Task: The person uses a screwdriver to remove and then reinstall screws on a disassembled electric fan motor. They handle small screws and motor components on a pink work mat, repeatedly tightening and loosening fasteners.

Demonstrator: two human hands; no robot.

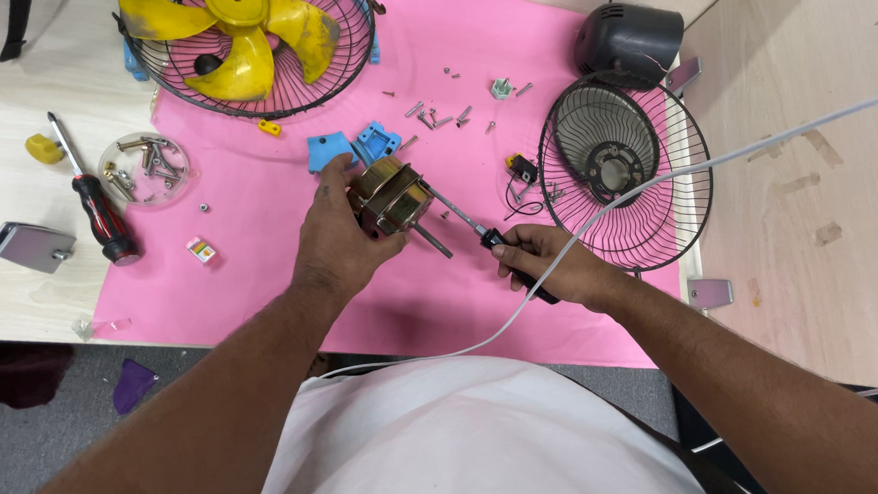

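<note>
The left hand has a closed grip around a small fan motor, a brass-coloured metal block with a thin shaft sticking out toward the person. The hand holds it just above the pink mat, near the middle of the bench. The right hand is closed on the black handle of a screwdriver, and its thin blade points up and left, with the tip touching the side of the motor. A white cable runs over the right wrist.

It seems the step in hand is the turning of a screw on the motor body. The next move probably needs the tip kept straight in the screw head while the left hand keeps the motor from twisting.

Around this, loose screws and blue plastic parts lie just behind the motor. A black wire guard stands to the right, a guard with yellow blades at the top, and a red-and-black screwdriver beside a clear dish of screws on the left.
</note>
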